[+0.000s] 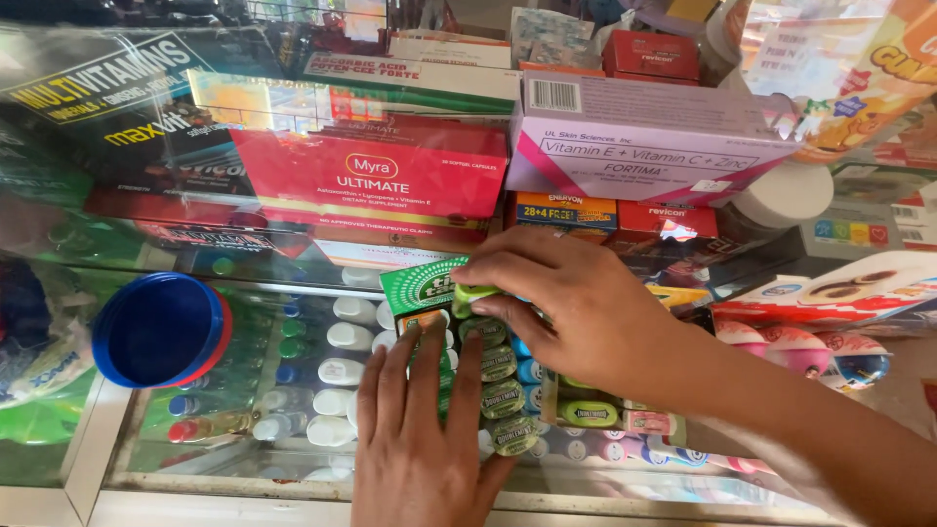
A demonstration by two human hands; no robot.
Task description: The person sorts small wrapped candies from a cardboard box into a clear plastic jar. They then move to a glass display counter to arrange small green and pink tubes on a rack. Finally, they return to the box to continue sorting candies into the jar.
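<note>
Near the front edge of the glass counter (293, 478), the left hand (420, 439) lay flat, fingers spread over a column of green mint packs (500, 395). Just beyond, the right hand (566, 303) pinched the topmost green pack (468, 296) — little free glass around them. Farther back, a blue lid (161, 330) and stacked vitamin boxes (376, 181) crowded the rear edge.

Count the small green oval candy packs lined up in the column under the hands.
5 show. One under the right hand fingertips, then four down the column beside the left hand. More may be hidden under the hands.
</note>
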